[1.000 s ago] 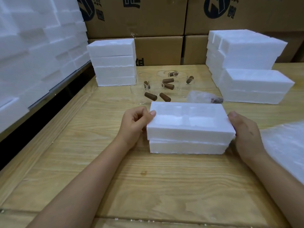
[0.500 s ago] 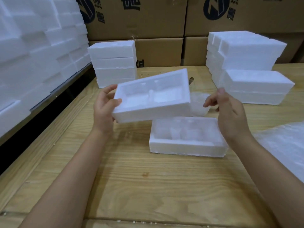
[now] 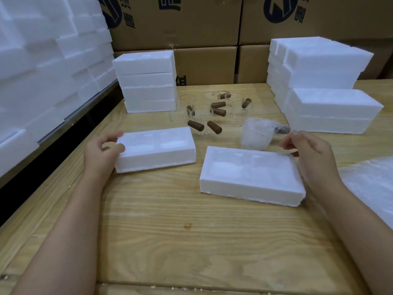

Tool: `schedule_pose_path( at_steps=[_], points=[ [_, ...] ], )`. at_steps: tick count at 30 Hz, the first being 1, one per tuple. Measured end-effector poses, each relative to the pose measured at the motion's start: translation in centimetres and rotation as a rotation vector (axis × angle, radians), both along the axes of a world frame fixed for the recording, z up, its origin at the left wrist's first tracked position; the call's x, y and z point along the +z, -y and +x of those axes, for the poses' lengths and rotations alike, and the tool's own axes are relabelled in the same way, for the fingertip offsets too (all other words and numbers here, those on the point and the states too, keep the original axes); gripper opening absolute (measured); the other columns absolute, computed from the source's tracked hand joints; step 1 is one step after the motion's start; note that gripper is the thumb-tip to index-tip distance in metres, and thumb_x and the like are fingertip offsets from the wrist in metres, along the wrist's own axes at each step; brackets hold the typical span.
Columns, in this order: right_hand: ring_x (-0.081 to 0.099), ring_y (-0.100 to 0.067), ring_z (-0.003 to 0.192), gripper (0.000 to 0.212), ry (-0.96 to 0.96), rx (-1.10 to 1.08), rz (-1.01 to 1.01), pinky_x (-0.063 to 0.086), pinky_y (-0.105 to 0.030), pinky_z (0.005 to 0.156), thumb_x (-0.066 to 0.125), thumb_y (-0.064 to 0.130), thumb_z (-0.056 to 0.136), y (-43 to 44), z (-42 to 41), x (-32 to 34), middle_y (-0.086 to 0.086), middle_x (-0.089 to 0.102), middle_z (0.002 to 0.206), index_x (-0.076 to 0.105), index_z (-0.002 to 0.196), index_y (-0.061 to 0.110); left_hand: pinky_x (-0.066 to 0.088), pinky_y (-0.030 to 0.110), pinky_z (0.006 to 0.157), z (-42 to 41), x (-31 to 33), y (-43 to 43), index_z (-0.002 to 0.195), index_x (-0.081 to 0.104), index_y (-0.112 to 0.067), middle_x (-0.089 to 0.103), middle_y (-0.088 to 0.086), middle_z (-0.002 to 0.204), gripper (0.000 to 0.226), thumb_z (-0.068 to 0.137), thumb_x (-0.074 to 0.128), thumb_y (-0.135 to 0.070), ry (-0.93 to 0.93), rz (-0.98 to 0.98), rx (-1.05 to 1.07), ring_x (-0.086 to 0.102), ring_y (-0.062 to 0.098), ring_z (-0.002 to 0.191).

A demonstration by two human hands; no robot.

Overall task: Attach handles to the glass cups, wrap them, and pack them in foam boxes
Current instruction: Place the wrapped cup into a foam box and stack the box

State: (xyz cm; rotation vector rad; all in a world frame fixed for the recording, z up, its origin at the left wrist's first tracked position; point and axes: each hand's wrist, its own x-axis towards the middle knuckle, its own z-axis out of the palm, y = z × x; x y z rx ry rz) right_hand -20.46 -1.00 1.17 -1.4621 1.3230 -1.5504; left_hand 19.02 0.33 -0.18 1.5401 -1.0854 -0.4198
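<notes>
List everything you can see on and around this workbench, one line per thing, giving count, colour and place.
left foam half: one, white, on the table, front left
right foam half: one, white, on the table, front right, apart from the other
wrapped cup: one, clear wrap, just behind the right foam half
glass cups: several, clear with brown handles, middle back of the table
foam box stacks: several, white, back left and back right
foam wall: many blocks, white, far left
cardboard boxes: several, brown, behind the table
wrap sheet: one, translucent, right edge
table: one, light wood
left hand: grips the left foam half's end
right hand: by the right foam half's far corner, holding nothing
</notes>
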Motion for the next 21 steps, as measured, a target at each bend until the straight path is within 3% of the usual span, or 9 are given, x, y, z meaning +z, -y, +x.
schedule_pose_path(
  at_steps=[5, 7, 10, 12, 14, 16, 18, 21],
  points=[
    [0.055, 0.001, 0.067, 0.033, -0.019, 0.019, 0.072, 0.042, -0.018, 0.07, 0.046, 0.015, 0.097, -0.1, -0.1, -0.4, 0.008, 0.062, 0.073, 0.062, 0.068, 0.014, 0.04, 0.027, 0.062, 0.2, -0.3, -0.1, 0.11, 0.068, -0.019, 0.061, -0.009, 0.094, 0.044, 0.066, 0.068, -0.016, 0.051, 0.02, -0.009, 0.045, 0.003, 0.055],
    [0.055, 0.001, 0.068, 0.032, -0.016, 0.002, 0.092, 0.042, -0.021, 0.07, 0.046, 0.015, 0.095, -0.1, -0.2, -0.4, 0.013, 0.062, 0.07, 0.063, 0.068, 0.016, 0.041, 0.023, 0.064, 0.2, -0.4, -0.1, 0.116, 0.067, -0.017, 0.057, -0.011, 0.096, 0.039, 0.077, 0.074, -0.016, 0.1, -0.018, 0.032, 0.043, 0.0, 0.055],
    [0.057, -0.005, 0.075, 0.021, -0.03, -0.169, 0.065, 0.046, -0.031, 0.074, 0.05, 0.023, 0.094, 0.4, -0.4, -0.4, 0.017, 0.062, 0.078, 0.061, 0.077, 0.026, 0.036, 0.009, 0.065, -1.2, 0.6, -0.3, 0.106, 0.068, -0.015, 0.052, -0.011, 0.096, 0.032, 0.081, 0.063, -0.035, 0.142, -0.244, 0.135, 0.042, -0.002, 0.064],
    [0.059, -0.016, 0.087, 0.004, -0.012, -0.303, 0.046, 0.049, -0.04, 0.081, 0.052, 0.029, 0.092, 1.1, -0.6, -0.2, 0.012, 0.06, 0.094, 0.056, 0.09, 0.03, 0.036, 0.011, 0.064, -3.1, 1.7, 0.0, 0.099, 0.066, -0.016, 0.054, -0.011, 0.091, 0.027, 0.081, 0.057, -0.035, 0.167, -0.374, 0.119, 0.044, -0.001, 0.066],
    [0.059, -0.023, 0.095, 0.019, -0.007, -0.318, 0.121, 0.05, -0.044, 0.085, 0.053, 0.035, 0.091, 2.3, -0.8, -0.1, 0.003, 0.057, 0.109, 0.05, 0.109, 0.03, 0.042, 0.017, 0.063, -6.3, 2.6, 0.4, 0.094, 0.063, -0.019, 0.057, -0.014, 0.087, 0.015, 0.082, 0.059, -0.028, 0.197, -0.412, 0.009, 0.049, -0.001, 0.067],
    [0.058, -0.02, 0.09, 0.035, -0.028, -0.25, 0.28, 0.05, -0.041, 0.083, 0.053, 0.039, 0.092, 3.7, -0.8, 0.0, -0.001, 0.055, 0.111, 0.045, 0.125, 0.032, 0.05, 0.03, 0.063, -10.0, 3.1, 1.0, 0.089, 0.062, -0.026, 0.062, -0.014, 0.084, 0.008, 0.084, 0.061, -0.021, 0.181, -0.351, -0.167, 0.056, 0.006, 0.069],
    [0.056, -0.016, 0.074, 0.041, 0.023, -0.152, 0.39, 0.049, -0.037, 0.07, 0.053, 0.036, 0.092, 4.7, -0.6, 0.2, -0.003, 0.058, 0.1, 0.042, 0.132, 0.033, 0.056, 0.041, 0.071, -13.3, 3.8, 1.8, 0.089, 0.062, -0.032, 0.065, -0.011, 0.086, 0.018, 0.088, 0.063, -0.015, 0.143, -0.23, -0.349, 0.063, 0.015, 0.074],
    [0.049, -0.016, 0.06, 0.03, 0.163, -0.036, 0.393, 0.043, -0.031, 0.053, 0.055, 0.021, 0.093, 5.9, -0.5, 0.0, -0.002, 0.061, 0.095, 0.053, 0.122, 0.027, 0.053, 0.041, 0.092, -16.6, 4.3, 3.3, 0.106, 0.063, -0.031, 0.067, -0.002, 0.103, 0.017, 0.093, 0.061, -0.021, 0.089, 0.062, -0.6, 0.065, 0.019, 0.098]
  ],
)
